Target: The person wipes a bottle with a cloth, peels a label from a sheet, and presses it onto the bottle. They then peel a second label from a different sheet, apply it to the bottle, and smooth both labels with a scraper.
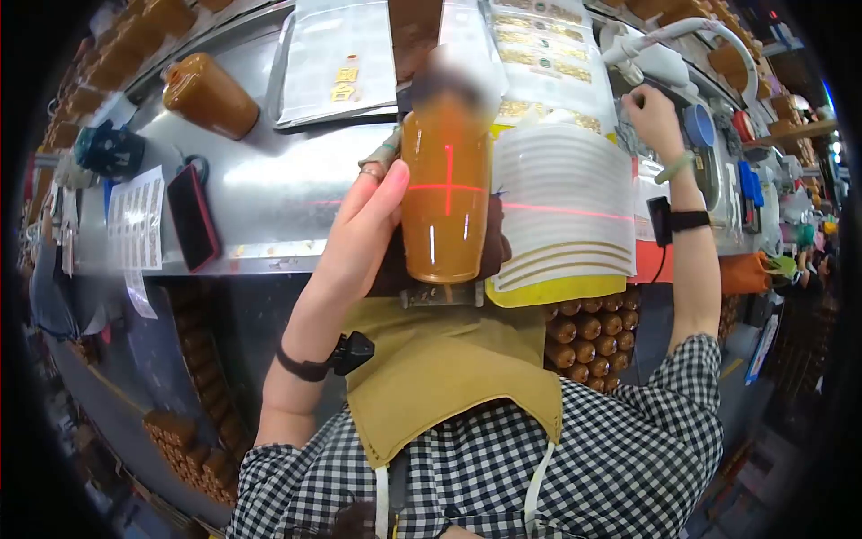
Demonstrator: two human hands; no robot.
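Observation:
A glossy brown bottle (446,238) lies in front of me, its base towards me and its far end blurred. A red laser cross falls on its side. My left hand (366,207) grips its left side, with the thumb along the glaze and a covering on one finger; the other fingers are partly hidden. At the upper right, my right hand (654,119) is closed with its fingers curled, beside a crumpled grey cloth (628,136). What those fingers hold, if anything, is hidden. Near it lie a sheet of curved gold lines (566,207) and a sheet of gold strips (543,76).
Another brown bottle (211,94) lies on the metal table (269,180) at the left. A tray (285,72) holds a sheet with gold characters (343,81). A phone (192,218) and a label sheet (136,220) lie leftward. Several bottles (588,341) are stacked below the table.

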